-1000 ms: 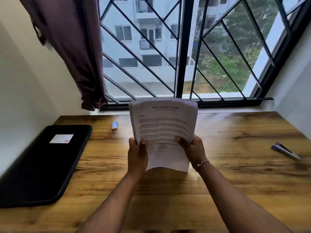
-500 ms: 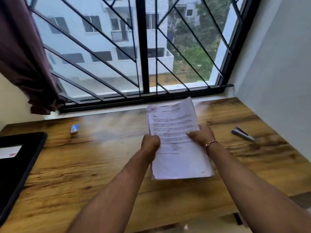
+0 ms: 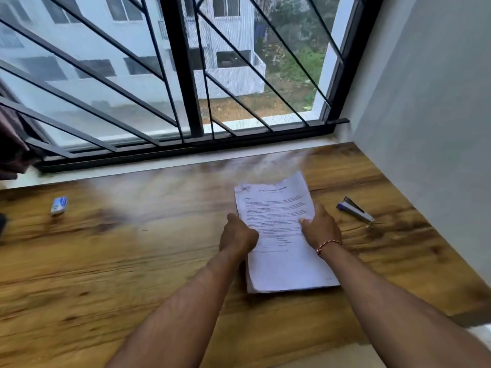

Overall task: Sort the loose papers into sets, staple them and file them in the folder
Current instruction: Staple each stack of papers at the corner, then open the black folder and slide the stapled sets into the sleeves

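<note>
Head view shows you a big wooden table (image 3: 132,261) that fills most of the picture. At 12 o'clock, behind the table, is a window with black bars (image 3: 183,75). A grey wall (image 3: 425,102) stands at 3 o'clock.

Your stack of papers (image 3: 279,235) lies on the table a little to the 3 o'clock side of the middle. Its top page has printed lines on it, and its far end lifts up a bit toward 12 o'clock. The near end rests on the wood.

Your left hand (image 3: 237,236) grips the stack's 9 o'clock edge, fingers curled tight on it. Your right hand (image 3: 320,228) holds the 3 o'clock edge, with fingers pressed on the top page. It has a thin bracelet (image 3: 328,245) on the wrist. Your two hands are apart, one on each side of the papers.

A blue and silver stapler (image 3: 354,209) lies on the table near your right hand, toward 3 o'clock, not touching the papers. A small blue and white box (image 3: 59,205) sits well apart at 9 o'clock. I cannot tell what is in it.
</note>
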